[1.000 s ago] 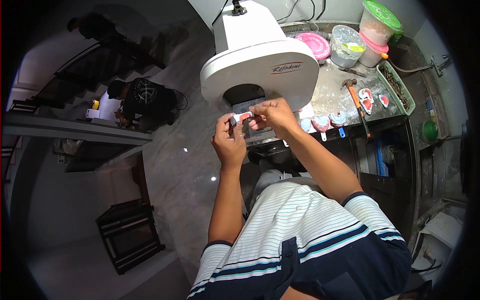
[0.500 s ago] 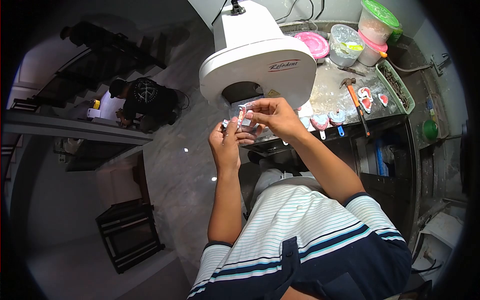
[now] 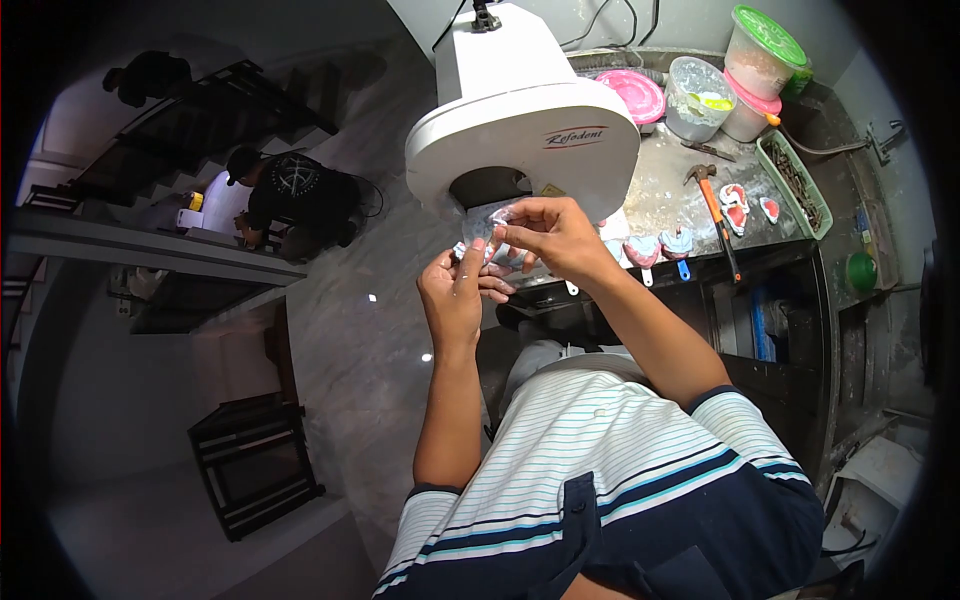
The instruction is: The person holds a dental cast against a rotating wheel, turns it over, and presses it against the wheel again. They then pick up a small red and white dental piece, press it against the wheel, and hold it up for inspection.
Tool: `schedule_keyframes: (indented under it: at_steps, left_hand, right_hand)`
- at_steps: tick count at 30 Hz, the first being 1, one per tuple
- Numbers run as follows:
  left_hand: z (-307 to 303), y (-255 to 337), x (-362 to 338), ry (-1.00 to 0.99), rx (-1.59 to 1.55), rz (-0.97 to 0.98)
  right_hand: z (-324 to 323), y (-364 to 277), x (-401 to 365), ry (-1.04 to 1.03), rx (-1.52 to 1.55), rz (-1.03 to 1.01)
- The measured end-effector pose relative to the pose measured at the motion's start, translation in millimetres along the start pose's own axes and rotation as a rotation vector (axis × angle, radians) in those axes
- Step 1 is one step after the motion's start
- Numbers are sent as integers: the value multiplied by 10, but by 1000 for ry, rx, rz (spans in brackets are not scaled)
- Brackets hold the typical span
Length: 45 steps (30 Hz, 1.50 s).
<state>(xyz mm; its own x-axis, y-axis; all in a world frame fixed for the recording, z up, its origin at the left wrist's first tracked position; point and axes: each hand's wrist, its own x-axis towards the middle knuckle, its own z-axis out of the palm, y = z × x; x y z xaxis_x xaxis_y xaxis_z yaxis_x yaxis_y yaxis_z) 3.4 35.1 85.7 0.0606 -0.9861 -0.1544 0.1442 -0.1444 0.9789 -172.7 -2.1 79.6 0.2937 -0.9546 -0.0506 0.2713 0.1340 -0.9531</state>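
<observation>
Just in front of the white Refodent machine (image 3: 525, 140), my two hands meet over a small dental piece with tooth-like shapes (image 3: 490, 253). My left hand (image 3: 462, 285) is closed around it from below, the thumb on top. A see-through plastic film (image 3: 478, 232) rises between the hands and overlaps the machine's dark opening. With fingertips and thumb pinched together, my right hand (image 3: 548, 232) grips near the film's right edge, close over the dental piece. The fingers hide much of the piece, and both hands have whitish smears.
On the dusty counter (image 3: 655, 200) lie dental impression trays (image 3: 643, 250), a hammer (image 3: 712, 215), red-and-white dental pieces (image 3: 734, 210) and a green basket of small items (image 3: 792, 185). Plastic tubs (image 3: 697, 100) stand behind. A person in black (image 3: 298, 195) crouches far left.
The tooth-lined piece showed plainly between my fingers before; now clear film stands up over it and the fingers cover more of it. My hands stay in nearly the same place.
</observation>
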Motion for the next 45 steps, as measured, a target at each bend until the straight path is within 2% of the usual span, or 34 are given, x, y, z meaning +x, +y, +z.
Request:
schedule_keyframes:
  at_steps: [10, 12, 13, 15, 16, 18, 21, 25, 27, 31, 33, 37, 39, 45]
  left_hand:
    - [4, 195, 2, 29, 107, 160]
    - [28, 229, -46, 21, 210, 286]
    - [37, 233, -64, 16, 211, 286]
    - [55, 235, -103, -36, 390, 449]
    - [73, 237, -124, -45, 391, 446]
    - [121, 246, -161, -90, 475, 586]
    - [207, 269, -224, -106, 576, 686]
    - [351, 267, -309, -150, 598, 695]
    - [426, 276, -346, -165, 645, 781]
    - [513, 262, -423, -191, 586, 720]
    - [504, 230, -428, -226, 578, 667]
    - [520, 201, -415, -247, 575, 662]
    - [514, 215, -404, -271, 568, 631]
    - [564, 262, -406, -263, 565, 531]
  right_hand:
    - [-35, -170, -27, 6, -40, 50]
    - [-57, -299, -116, -13, -64, 125]
    - [-74, -306, -145, -9, -63, 123]
    - [-114, -306, -209, -42, 2, 64]
    - [-136, -275, -238, -34, 5, 65]
    - [-181, -203, -294, -27, 74, 16]
    - [-221, -210, -413, 5, 49, -4]
    - [-261, -184, -555, 34, 18, -61]
    - [-259, -185, -629, 71, -3, -40]
    - [-325, -193, -730, 78, -20, -27]
    - [-379, -211, -769, 47, 76, 66]
    - [-415, -184, -829, 44, 119, 68]
    - [-418, -198, -870, 32, 177, 150]
    - [-411, -266, -948, 4, 202, 203]
